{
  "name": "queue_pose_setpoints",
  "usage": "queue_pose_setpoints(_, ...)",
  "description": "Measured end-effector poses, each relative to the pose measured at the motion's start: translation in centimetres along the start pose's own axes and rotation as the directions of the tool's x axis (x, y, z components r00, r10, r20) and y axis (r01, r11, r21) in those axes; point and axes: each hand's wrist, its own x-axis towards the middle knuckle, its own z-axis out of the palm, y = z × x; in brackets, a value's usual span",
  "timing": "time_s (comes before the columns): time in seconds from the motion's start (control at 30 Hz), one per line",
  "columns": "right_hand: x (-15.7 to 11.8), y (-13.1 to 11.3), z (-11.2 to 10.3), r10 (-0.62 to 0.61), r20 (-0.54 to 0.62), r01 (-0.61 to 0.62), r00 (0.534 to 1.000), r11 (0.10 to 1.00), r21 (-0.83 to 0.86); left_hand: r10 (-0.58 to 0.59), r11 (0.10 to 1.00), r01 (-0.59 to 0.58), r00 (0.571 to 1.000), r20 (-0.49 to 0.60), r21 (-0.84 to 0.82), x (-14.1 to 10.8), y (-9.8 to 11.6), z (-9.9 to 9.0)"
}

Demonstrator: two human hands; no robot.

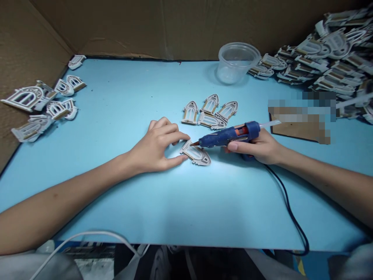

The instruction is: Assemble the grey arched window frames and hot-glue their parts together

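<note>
Lying flat on the blue tabletop, the white arched window-shaped piece is pinched at its nine-o'clock end by the left hand, apparently for steadiness; the blue glue gun is gripped by the right hand, its nozzle angled toward nine o'clock.

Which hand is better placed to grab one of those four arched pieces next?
Left, probably: the left hand only steadies the single arched piece near the group of four, while the right hand is wrapped around the glue gun.
</note>
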Motion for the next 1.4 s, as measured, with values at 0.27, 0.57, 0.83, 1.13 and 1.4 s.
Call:
queue_pose_setpoints(0.27, 0.1, -0.9, 0.7, -0.084, 0.007, 0.084, 0.996, 0.988, -0.127, 0.007, 0.998, -0.010, 0.999, 0.043, 0.055, -0.1, -0.2, 0.4)
queue_pose_setpoints(0.57, -0.2, -0.7, 0.6, -0.044, 0.006, 0.044, 0.999, 0.984, -0.170, -0.042, 0.998, 0.043, 0.998, 0.039, -0.039, -0.1, -0.4, 0.3)
queue_pose_setpoints(0.83, -0.3, -1.3, 0.8, -0.058, -0.029, 0.047, 0.998, 0.954, -0.297, -0.041, 0.997, 0.043, 0.999, 0.028, -0.070, -0.1, -0.5, 0.3)
queue_pose_setpoints(1.13, 0.0, -1.8, 0.9, -0.126, 0.014, 0.123, 0.992, 0.921, -0.370, -0.066, 0.995, 0.069, 0.997, 0.041, -0.074, 0.0, -0.6, 0.4)
queue_pose_setpoints(1.4, -0.1, -1.9, 1.2, -0.087, -0.026, 0.075, 0.996, 0.950, -0.302, -0.065, 0.996, 0.068, 0.997, 0.043, -0.064, 0.0, -0.5, 0.3)
